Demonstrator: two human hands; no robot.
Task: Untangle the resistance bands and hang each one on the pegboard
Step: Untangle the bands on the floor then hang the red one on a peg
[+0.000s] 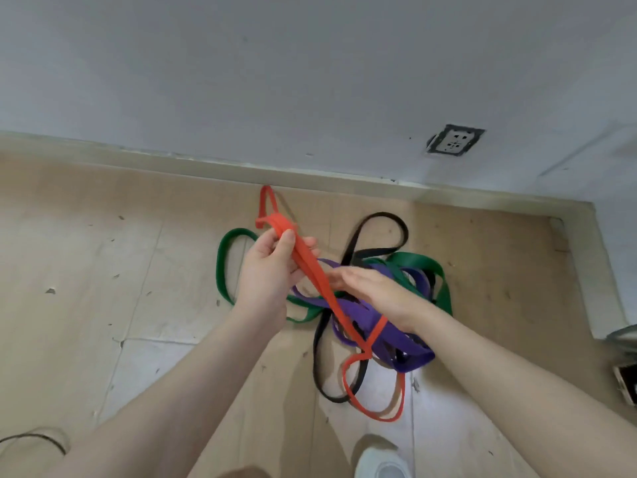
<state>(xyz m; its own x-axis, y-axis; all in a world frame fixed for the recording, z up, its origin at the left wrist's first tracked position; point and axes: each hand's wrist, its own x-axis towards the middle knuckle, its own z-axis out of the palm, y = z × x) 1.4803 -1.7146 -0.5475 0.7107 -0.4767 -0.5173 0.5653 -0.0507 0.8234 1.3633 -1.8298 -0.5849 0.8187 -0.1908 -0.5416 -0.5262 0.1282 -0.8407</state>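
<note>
left hand pinches orange band above floor; right hand spread flat over tangled bands near baseboard, corner close on right, open floor left.

Orange band, purple band
</note>
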